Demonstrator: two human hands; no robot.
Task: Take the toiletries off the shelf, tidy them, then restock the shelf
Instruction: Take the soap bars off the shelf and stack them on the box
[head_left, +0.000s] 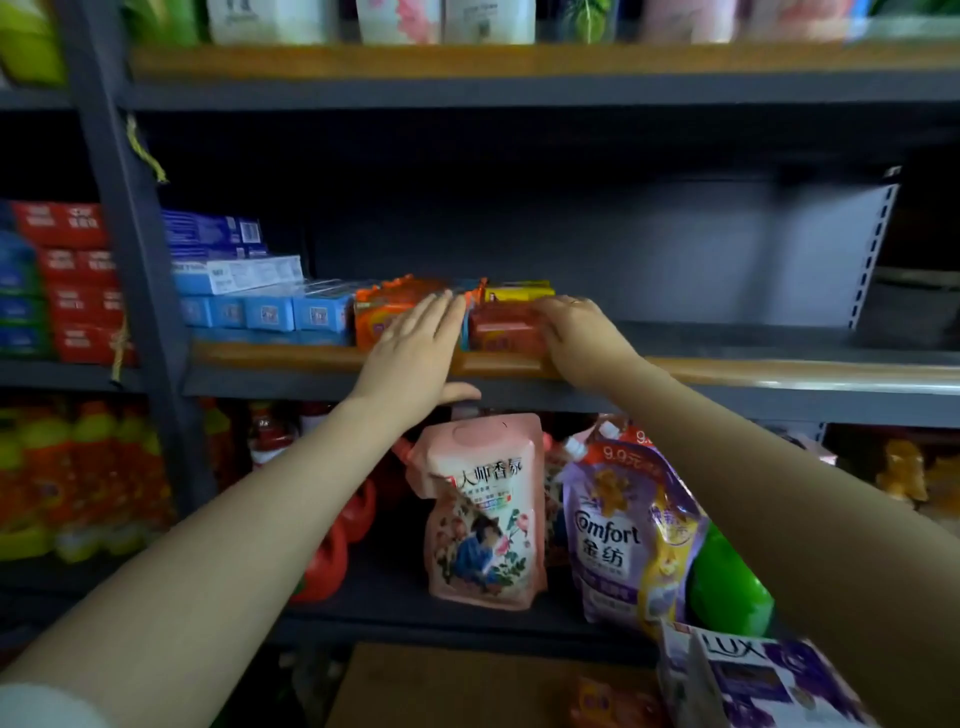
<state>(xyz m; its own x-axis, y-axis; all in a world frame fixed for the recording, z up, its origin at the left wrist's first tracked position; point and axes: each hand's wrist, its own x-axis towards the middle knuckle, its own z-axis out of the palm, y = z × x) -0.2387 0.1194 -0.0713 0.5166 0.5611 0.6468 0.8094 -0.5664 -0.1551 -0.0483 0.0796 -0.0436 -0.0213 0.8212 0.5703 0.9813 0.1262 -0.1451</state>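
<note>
— Where are we with the shelf (727, 371)?

— Partway into restocking, we'd judge. Blue boxes (270, 312) sit in a row at its left end, orange soap packs (384, 306) just beside them, then a red pack (506, 325) with a yellow one (519, 292) behind. Everything to the right of those is bare board, so most of the width is still to fill.

— And what's waiting?

— A Lux box (753, 670) low at the right, at least. Whether more is to come we can't tell.

— Our hands?

— Both arms reach up and forward. Our left hand (415, 348) lies flat, fingers straight and together, palm pressing the front of the orange packs, thumb hooked under the shelf edge. It grasps nothing. Our right hand (576, 327) curls over the red pack's top right corner, gripping it, as if squaring it against its neighbour.
</note>
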